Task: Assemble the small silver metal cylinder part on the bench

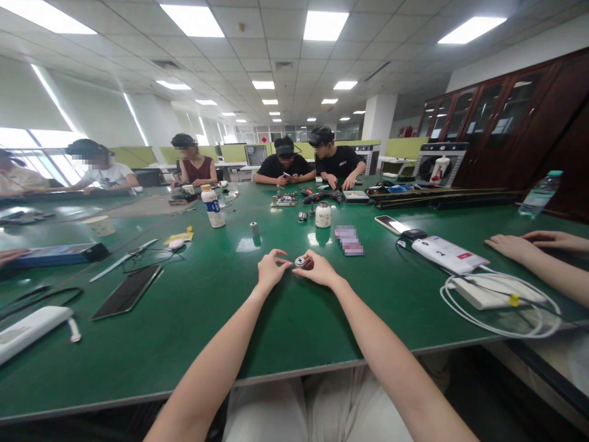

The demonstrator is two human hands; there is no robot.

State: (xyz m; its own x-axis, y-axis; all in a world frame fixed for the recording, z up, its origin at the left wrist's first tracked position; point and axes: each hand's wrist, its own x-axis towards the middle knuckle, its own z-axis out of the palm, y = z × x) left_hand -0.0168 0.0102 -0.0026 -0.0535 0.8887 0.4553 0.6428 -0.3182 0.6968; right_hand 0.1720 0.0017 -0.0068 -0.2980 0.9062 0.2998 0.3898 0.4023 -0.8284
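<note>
A small silver metal cylinder (300, 263) with dark openings in its top is at the middle of the green table (294, 331). My right hand (321, 270) grips it from the right, thumb in front and fingers curled behind. On its other side, my left hand (272, 269) is curved with thumb and fingers apart, the fingertips close to the cylinder; whether they touch it I cannot tell. Farther out stands a second plain silver cylinder (254, 229). Beyond my right hand are a white jar-like bottle (323, 215) and a phone-shaped item (350, 240) with a blurred face.
To the left lie a dark phone (127, 292) and a white device (34, 331). At right are a power bank (448, 255), coiled white cable (501, 301) and a neighbour's hands (519, 247). A drink bottle (212, 207) stands ahead; a power drill (322, 196) lies near co-workers.
</note>
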